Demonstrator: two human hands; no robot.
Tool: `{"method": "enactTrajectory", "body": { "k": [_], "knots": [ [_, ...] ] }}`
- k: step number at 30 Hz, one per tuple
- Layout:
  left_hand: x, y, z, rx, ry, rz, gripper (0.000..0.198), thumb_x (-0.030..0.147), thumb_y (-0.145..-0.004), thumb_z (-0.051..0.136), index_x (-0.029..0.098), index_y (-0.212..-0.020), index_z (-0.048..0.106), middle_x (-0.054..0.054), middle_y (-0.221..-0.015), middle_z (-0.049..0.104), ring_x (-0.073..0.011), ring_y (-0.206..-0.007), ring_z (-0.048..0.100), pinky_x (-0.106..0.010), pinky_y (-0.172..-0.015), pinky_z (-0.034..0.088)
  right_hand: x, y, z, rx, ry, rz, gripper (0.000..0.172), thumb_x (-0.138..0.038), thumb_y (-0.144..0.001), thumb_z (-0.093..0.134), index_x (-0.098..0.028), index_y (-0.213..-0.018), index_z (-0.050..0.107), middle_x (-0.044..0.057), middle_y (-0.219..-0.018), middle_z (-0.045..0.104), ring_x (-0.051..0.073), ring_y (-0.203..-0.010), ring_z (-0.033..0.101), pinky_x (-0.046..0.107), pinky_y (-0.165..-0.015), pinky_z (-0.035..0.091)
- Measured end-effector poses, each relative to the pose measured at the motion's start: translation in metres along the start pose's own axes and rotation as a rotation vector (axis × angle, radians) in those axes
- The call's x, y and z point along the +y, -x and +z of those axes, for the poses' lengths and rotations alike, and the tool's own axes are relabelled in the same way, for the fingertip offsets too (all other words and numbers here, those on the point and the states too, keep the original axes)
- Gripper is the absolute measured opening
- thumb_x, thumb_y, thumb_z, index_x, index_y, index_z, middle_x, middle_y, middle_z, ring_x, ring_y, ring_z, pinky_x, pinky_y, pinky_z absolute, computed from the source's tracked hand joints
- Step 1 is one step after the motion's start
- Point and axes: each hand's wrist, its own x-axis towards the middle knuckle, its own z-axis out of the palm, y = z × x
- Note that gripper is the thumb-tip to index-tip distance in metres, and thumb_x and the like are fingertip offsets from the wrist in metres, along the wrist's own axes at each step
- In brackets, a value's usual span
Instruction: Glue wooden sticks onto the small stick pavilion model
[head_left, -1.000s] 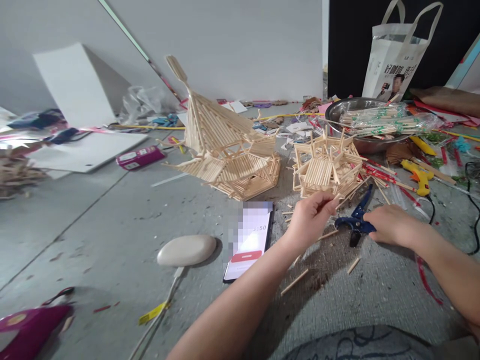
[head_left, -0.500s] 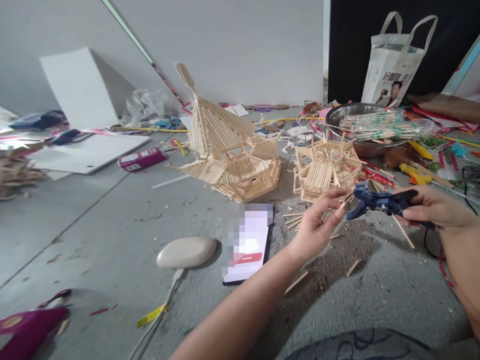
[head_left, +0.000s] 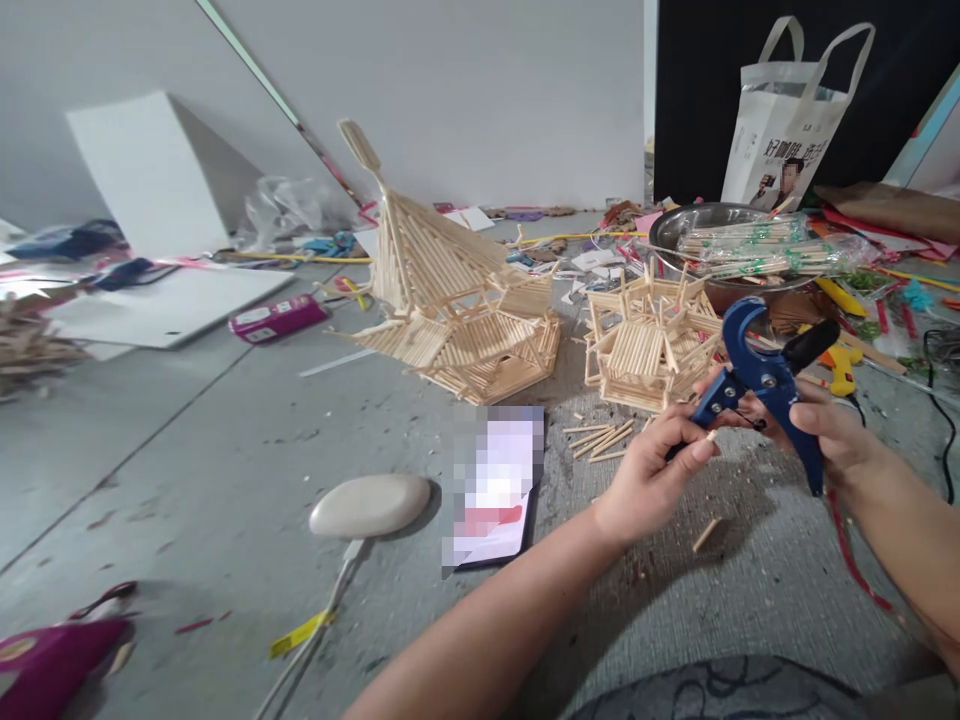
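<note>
A blue pipe cutter [head_left: 772, 385] with a hooked jaw and a black-tipped arm is held between my hands, its jaw pointing up. My left hand [head_left: 660, 465] is closed around one of its handles and also pinches a short wooden stick [head_left: 712, 436] whose pale end shows at the thumb. On the right, my right hand [head_left: 840, 430] grips the other handle. Just behind stands a small stick structure [head_left: 645, 345] with upright ends. Cut sticks [head_left: 600, 438] lie on the floor left of my left hand.
A roofed stick model [head_left: 457, 310] stands at centre. Nearer are a phone [head_left: 499, 490] and a white oval device [head_left: 371, 503] with a cable. A metal bowl [head_left: 664, 230] with bagged sticks, a yellow glue gun [head_left: 844, 368] and a tote bag [head_left: 776, 135] are at the right.
The cutter has turned from lying sideways to upright and moved nearer my left hand. My left hand, earlier apart from it with the stick, now also holds a handle.
</note>
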Motion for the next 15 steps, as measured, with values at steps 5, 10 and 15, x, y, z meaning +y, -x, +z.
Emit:
{"method": "enactTrajectory", "body": {
  "k": [5,10,15],
  "knots": [
    [0.001,0.0,0.002,-0.02,0.026,-0.031,0.026,0.039,-0.084,0.05,0.018,-0.069,0.056,-0.005,-0.076,0.061,-0.0164,-0.081,0.057,-0.035,-0.079,0.046,0.006,0.001,0.018,-0.071,0.067,0.041,0.044,-0.055,-0.072,0.045,-0.029,-0.104,0.059,0.008,-0.093,0.065,0.026,-0.092,0.06,0.04,-0.069,0.048],
    [0.005,-0.006,-0.007,-0.025,-0.119,0.054,0.019,0.032,-0.084,0.052,0.019,-0.072,0.058,-0.007,-0.097,0.065,-0.0181,-0.094,0.058,-0.035,-0.084,0.044,0.002,0.001,0.014,0.118,0.216,-0.094,0.035,-0.04,-0.074,0.044,-0.028,-0.105,0.053,0.006,-0.099,0.062,0.026,-0.103,0.055,0.042,-0.082,0.045],
    [0.004,-0.01,-0.023,0.194,-0.362,0.073,0.016,0.028,-0.085,0.051,0.018,-0.075,0.06,-0.001,-0.065,0.061,-0.0117,-0.064,0.055,-0.025,-0.062,0.043,-0.003,-0.001,0.005,0.294,0.78,-0.244,0.036,-0.026,-0.069,0.055,-0.023,-0.105,0.048,0.008,-0.102,0.058,0.026,-0.097,0.056,0.042,-0.086,0.043]
  ]
}}
